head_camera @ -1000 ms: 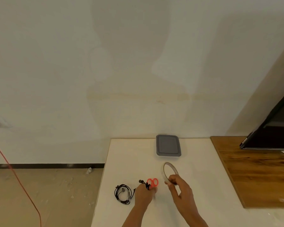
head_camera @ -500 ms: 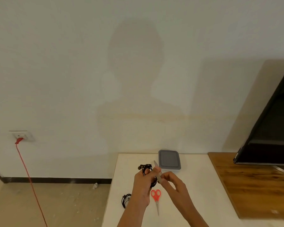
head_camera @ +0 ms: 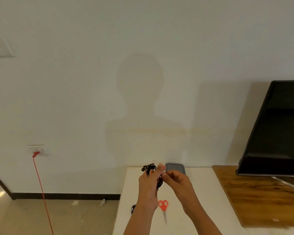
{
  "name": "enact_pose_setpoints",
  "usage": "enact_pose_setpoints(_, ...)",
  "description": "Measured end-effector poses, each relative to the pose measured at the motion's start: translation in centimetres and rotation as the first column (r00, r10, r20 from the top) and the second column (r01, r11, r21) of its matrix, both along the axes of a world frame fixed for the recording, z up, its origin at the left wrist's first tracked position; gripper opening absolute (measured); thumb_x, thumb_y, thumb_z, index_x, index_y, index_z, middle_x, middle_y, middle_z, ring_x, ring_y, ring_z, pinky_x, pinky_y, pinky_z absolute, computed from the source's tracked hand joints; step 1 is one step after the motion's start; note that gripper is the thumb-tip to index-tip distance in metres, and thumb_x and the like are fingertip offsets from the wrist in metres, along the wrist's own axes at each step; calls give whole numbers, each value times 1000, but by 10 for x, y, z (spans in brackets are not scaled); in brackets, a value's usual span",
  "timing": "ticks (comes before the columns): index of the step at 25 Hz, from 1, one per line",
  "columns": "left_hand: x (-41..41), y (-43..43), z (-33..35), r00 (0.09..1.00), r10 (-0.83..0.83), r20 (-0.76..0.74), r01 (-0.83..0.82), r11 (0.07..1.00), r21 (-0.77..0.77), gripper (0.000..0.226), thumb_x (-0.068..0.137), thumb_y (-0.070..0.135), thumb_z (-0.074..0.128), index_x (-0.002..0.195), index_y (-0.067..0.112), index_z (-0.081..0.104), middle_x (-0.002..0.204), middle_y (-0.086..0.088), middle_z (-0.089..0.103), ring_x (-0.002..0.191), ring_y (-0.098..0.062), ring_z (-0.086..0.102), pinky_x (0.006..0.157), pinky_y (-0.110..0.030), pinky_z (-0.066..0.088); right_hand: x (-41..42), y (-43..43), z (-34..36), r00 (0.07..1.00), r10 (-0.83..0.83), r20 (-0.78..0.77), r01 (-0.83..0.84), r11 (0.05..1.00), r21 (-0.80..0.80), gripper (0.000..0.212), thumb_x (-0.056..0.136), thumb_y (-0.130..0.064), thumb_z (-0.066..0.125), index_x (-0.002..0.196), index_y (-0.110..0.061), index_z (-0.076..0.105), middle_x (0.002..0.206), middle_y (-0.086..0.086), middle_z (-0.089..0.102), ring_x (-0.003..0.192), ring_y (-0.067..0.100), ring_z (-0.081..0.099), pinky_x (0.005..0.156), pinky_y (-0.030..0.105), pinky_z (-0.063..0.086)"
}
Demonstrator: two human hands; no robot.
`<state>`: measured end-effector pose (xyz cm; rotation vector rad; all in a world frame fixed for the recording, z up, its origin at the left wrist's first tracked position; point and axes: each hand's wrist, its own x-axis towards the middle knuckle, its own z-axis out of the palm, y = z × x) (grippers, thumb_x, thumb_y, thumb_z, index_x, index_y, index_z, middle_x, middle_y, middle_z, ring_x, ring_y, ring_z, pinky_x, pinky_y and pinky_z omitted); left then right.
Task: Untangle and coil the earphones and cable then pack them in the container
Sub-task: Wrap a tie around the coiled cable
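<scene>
The left hand (head_camera: pixel 148 187) grips a black cable coil (head_camera: pixel 149 168) with fingers wrapped round it, raised just in front of the grey lidded container (head_camera: pixel 176 167). The right hand (head_camera: pixel 176 179), fingers curled, pinches the coil's edge beside the left thumb. Nearer than the container, red scissors (head_camera: pixel 163 206) lie on the white table (head_camera: pixel 202 192). A second black cable (head_camera: pixel 133 208) lies left of them, partly hidden by the left forearm.

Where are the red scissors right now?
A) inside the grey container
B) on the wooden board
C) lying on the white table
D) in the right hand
C: the red scissors lie flat on the white table, untouched, while the left hand grips the black cable bundle.
</scene>
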<state>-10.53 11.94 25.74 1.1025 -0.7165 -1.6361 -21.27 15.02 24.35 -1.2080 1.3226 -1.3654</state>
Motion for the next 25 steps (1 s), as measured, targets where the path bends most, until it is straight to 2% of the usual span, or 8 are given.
enact_pose_setpoints(5, 8, 12, 13, 999, 14, -37, -14, 1000, 5, 7, 81, 20, 73, 82, 12, 74, 90, -10, 76, 85, -22, 69, 65, -26, 52, 3, 16, 10, 999, 23, 47, -23, 1000, -3, 15, 90, -20, 62, 85, -23, 77, 85, 1, 75, 85, 9, 69, 71, 11, 51)
enact_pose_setpoints(8, 8, 19, 17, 1000, 8, -12, -8, 1000, -2, 19, 79, 21, 75, 93, 8, 72, 96, -12, 74, 88, -22, 68, 69, -26, 51, 6, 20, 15, 998, -13, 60, 13, 1000, 6, 13, 89, -19, 64, 84, -19, 76, 83, 3, 75, 81, 10, 69, 69, 13, 52)
enact_pose_setpoints(11, 6, 22, 20, 999, 34, 1, -34, 999, -5, 32, 77, 22, 77, 103, 5, 69, 102, -15, 72, 98, -26, 66, 83, -33, 51, 11, 22, 21, 995, -53, 83, 54, 998, -9, 13, 88, -18, 65, 80, -18, 76, 78, 3, 74, 73, 7, 67, 65, 13, 52)
enact_pose_setpoints(14, 5, 24, 27, 998, 65, -4, -65, 998, -2, 38, 76, 21, 78, 108, 5, 66, 105, -15, 71, 103, -29, 64, 93, -38, 50, 14, 28, 28, 994, -29, 104, 34, 998, -50, 19, 89, -13, 63, 79, -21, 77, 79, 2, 75, 76, 8, 69, 66, 10, 51)
enact_pose_setpoints(17, 5, 27, 34, 998, 69, -6, -70, 997, -15, 36, 76, 19, 78, 107, 3, 66, 103, -17, 71, 101, -29, 65, 90, -37, 52, 16, 32, 35, 994, -15, 107, 22, 997, -69, 16, 90, -13, 62, 82, -17, 76, 78, 1, 75, 73, 7, 69, 65, 8, 49)
enact_pose_setpoints(20, 4, 31, 40, 999, 48, -2, -48, 998, -36, 33, 76, 17, 78, 102, 0, 68, 100, -17, 72, 98, -28, 65, 86, -35, 52, 18, 33, 42, 993, -41, 114, 51, 995, -88, 14, 89, -11, 62, 81, -6, 72, 67, -1, 69, 60, 1, 61, 59, 10, 48)
enact_pose_setpoints(22, 5, 36, 44, 998, 55, -16, -55, 998, -34, 33, 76, 17, 78, 103, 1, 68, 100, -16, 72, 99, -28, 65, 89, -36, 51, 19, 35, 45, 993, -42, 113, 54, 993, -102, 15, 90, -10, 60, 81, -5, 71, 63, -4, 66, 57, 1, 58, 57, 11, 48)
enact_pose_setpoints(25, 8, 39, 48, 998, 63, -32, -64, 997, -35, 37, 76, 16, 77, 109, 2, 66, 105, -16, 70, 103, -29, 64, 90, -36, 51, 21, 41, 49, 994, -35, 106, 47, 992, -115, 15, 91, -10, 59, 85, -8, 73, 67, -3, 70, 60, 2, 62, 60, 11, 49)
